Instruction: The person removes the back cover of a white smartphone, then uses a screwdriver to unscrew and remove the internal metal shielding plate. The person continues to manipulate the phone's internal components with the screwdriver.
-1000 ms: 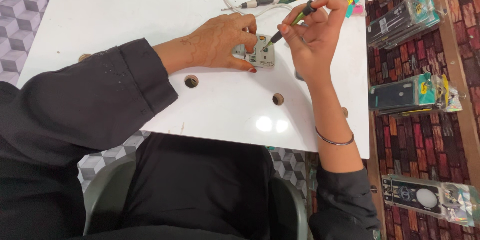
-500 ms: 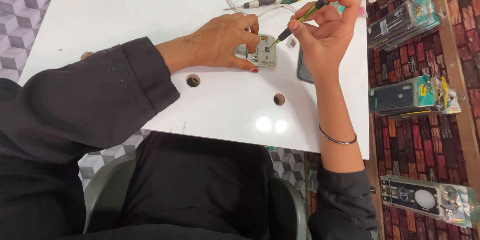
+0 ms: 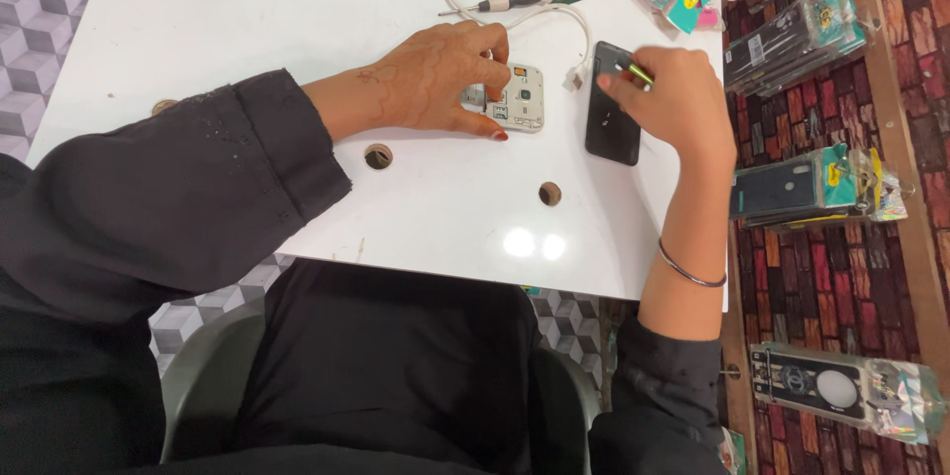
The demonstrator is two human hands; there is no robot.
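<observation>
On the white table (image 3: pixel 247 20), the left hand (image 3: pixel 435 79) has its fingers pinned on an opened phone body (image 3: pixel 515 99), while the right hand (image 3: pixel 668 104), fingers closed around a green-handled screwdriver (image 3: pixel 633 72), rests over the black back cover (image 3: pixel 611 119) just beside it.

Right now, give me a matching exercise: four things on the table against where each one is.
Things:
1. opened phone
2. green-handled tool
3. black phone cover
4. screwdriver

Places:
A. lying loose at the far side of the white table, by the white cable
B. held in the right hand
C. pinned under the fingers of the left hand
D. flat on the table, partly under the right hand

Pairs: 1-C, 2-B, 3-D, 4-A
</observation>
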